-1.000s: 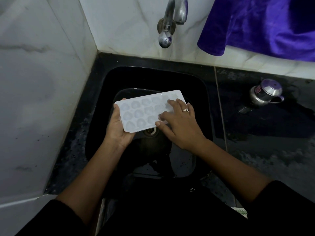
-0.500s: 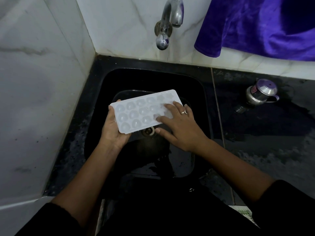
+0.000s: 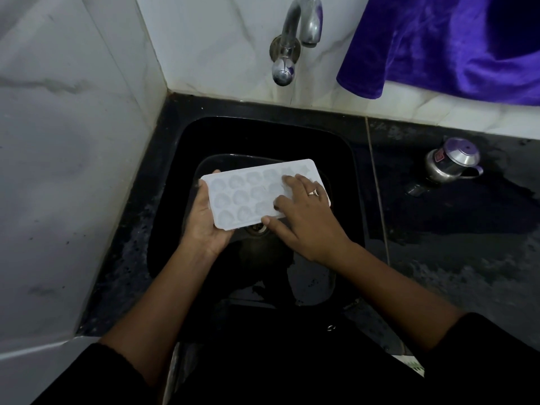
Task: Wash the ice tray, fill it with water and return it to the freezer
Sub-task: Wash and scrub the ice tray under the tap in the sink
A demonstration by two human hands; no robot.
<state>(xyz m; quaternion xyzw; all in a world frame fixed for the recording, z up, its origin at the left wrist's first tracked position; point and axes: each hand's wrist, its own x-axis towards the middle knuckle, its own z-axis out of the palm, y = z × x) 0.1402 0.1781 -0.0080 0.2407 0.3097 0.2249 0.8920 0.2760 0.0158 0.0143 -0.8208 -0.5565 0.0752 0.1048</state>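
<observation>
A white ice tray (image 3: 242, 194) with several rounded cells is held level over the black sink (image 3: 344, 159), above the drain. My left hand (image 3: 204, 226) grips its left end from below, thumb on the rim. My right hand (image 3: 306, 220) lies flat on the tray's right half, fingers straight and spread over the cells, a ring on one finger. The chrome tap (image 3: 295, 33) juts from the wall above the sink; no water stream shows.
A purple cloth (image 3: 455, 45) hangs at the upper right. A small steel pot with a purple lid (image 3: 450, 165) stands on the wet black counter (image 3: 467, 244) to the right. White marble walls (image 3: 73, 171) close in the left and back.
My right hand's fingers have slid along the tray's cells toward the far edge. The tray stays in my left hand over the drain; the view shifted slightly.
</observation>
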